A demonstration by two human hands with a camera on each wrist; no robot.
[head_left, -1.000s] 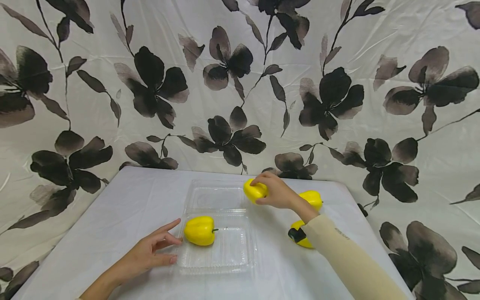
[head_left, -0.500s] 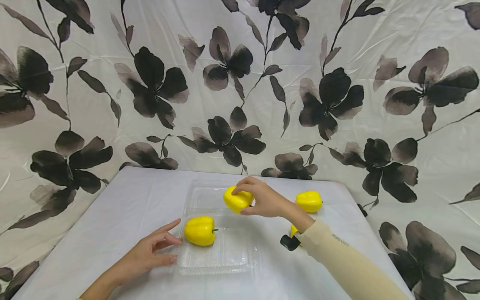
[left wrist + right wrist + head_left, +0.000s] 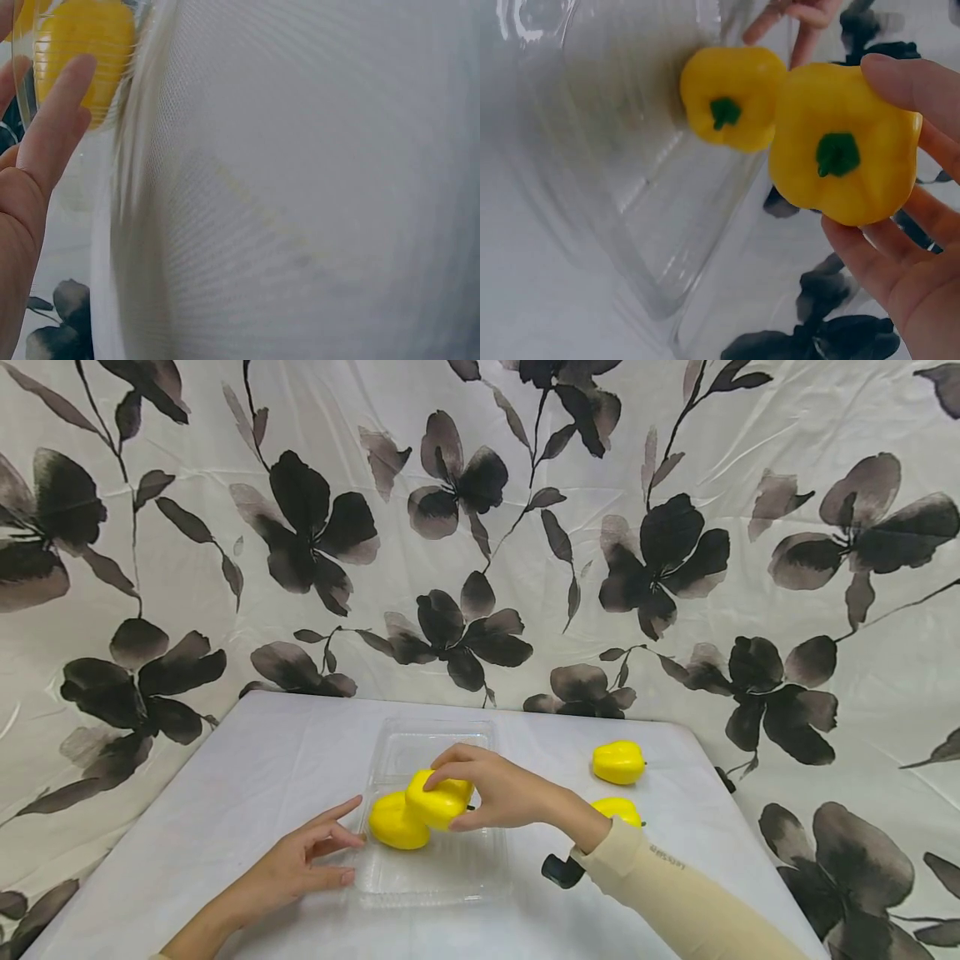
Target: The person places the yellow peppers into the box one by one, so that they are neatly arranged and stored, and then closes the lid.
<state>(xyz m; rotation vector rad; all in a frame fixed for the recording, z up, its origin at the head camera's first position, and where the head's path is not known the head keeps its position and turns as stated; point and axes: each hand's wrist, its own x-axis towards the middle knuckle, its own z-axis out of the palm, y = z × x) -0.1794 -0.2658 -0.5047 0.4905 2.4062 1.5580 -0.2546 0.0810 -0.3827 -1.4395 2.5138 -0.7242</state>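
Observation:
My right hand grips a yellow bell pepper with a green stem, thumb on one side and fingers on the other. It holds this pepper over the clear plastic container. A second yellow bell pepper lies inside the container at its left, partly covered by the held one in the head view. My left hand is at the container's left side, fingers extended and holding nothing. In the left wrist view, a finger lies by the container's ribbed wall, with yellow showing through.
Two more yellow bell peppers stand on the right of the white table: one farther back, one nearer and partly behind the right forearm. The container's lid lies folded open toward the back. A floral curtain hangs behind.
My right hand has carried its pepper leftward and nearer, from the right of the lid to above the container's base. The left hand has stayed in place.

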